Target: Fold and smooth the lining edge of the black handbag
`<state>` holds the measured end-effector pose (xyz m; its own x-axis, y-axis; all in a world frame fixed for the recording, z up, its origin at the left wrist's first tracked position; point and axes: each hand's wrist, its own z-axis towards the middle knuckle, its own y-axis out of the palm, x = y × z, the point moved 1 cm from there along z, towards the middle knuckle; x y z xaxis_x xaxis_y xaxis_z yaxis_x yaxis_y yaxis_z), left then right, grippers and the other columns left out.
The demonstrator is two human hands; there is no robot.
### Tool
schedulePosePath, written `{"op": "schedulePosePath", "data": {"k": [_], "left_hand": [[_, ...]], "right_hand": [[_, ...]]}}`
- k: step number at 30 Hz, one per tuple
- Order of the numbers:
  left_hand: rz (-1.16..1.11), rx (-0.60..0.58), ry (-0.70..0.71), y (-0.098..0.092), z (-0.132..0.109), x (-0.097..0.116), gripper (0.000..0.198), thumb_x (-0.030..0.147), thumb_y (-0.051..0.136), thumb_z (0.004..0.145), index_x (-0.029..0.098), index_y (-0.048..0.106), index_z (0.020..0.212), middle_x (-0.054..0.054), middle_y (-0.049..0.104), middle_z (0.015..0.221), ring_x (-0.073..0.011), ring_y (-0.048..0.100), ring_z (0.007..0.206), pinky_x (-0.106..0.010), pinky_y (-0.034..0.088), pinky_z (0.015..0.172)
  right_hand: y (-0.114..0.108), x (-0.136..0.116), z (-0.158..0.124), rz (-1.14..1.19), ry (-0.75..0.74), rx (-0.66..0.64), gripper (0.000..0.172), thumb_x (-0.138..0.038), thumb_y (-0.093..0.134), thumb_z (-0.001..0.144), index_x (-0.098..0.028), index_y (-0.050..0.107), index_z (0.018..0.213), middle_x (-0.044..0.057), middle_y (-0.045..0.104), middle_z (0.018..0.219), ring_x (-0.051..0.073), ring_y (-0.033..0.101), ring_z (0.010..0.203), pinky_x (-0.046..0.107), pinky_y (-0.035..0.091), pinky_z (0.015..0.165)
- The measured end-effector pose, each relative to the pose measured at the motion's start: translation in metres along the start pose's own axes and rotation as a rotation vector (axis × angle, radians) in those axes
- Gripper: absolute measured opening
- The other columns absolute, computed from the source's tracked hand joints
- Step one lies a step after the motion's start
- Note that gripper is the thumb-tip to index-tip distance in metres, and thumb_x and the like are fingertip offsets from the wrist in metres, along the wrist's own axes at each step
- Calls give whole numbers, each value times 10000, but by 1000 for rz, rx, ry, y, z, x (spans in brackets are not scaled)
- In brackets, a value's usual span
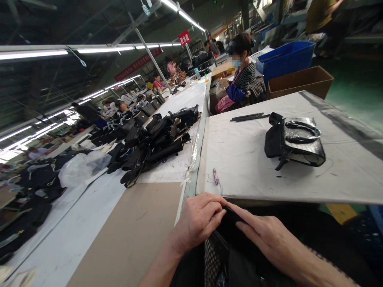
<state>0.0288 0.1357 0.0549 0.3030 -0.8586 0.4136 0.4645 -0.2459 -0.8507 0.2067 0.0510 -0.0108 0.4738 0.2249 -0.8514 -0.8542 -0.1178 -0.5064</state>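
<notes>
Close to my body, just below the table's front edge, lies a black bag, partly hidden by my hands and dark against my clothes. My left hand is closed, its curled fingers and thumb pinching the bag's upper edge. From the other side my right hand grips that edge, index finger laid along it and thumb beneath. The fingertips of both hands almost meet. On the table ahead lies a small pair of red-handled snips. Farther right rests a black-and-silver bag with a looped handle.
Black strips lie at the back of the white table. To the left, black bag parts are heaped on a long bench beside a clear plastic bag. A seated co-worker, a blue bin and a cardboard box stand beyond.
</notes>
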Motion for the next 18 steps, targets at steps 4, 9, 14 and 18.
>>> {"op": "schedulePosePath", "data": {"k": [4,9,14,18], "left_hand": [[62,-53,52,-4,2,1,62,105,565,898,152,575,937,-62,690,1037,-166,647,931,-291,527,846],[119,-109,57,-7,7,2,47,114,535,918,151,563,920,-73,684,1065,-172,650,956,-300,537,864],[115,-101,10,-4,12,2,77,136,503,935,169,555,889,-68,671,1078,-181,645,996,-309,542,867],[78,-130,-16,-2,13,5,109,134,468,947,168,569,921,-84,653,1111,-191,634,1023,-313,544,875]], "right_hand": [[1,3,1,-51,-19,-7,470,-215,352,978,-230,383,1446,59,742,1054,223,724,898,329,582,732],[-1,13,3,-168,-53,42,444,-216,373,969,-210,438,1408,81,754,979,231,730,823,330,588,705],[-13,11,12,-229,-129,135,400,-251,487,940,-206,451,1335,92,680,1139,211,690,932,338,580,783],[-18,-1,23,-291,-245,134,136,-227,452,965,-202,572,1025,69,629,1008,164,636,825,284,539,728]]}}
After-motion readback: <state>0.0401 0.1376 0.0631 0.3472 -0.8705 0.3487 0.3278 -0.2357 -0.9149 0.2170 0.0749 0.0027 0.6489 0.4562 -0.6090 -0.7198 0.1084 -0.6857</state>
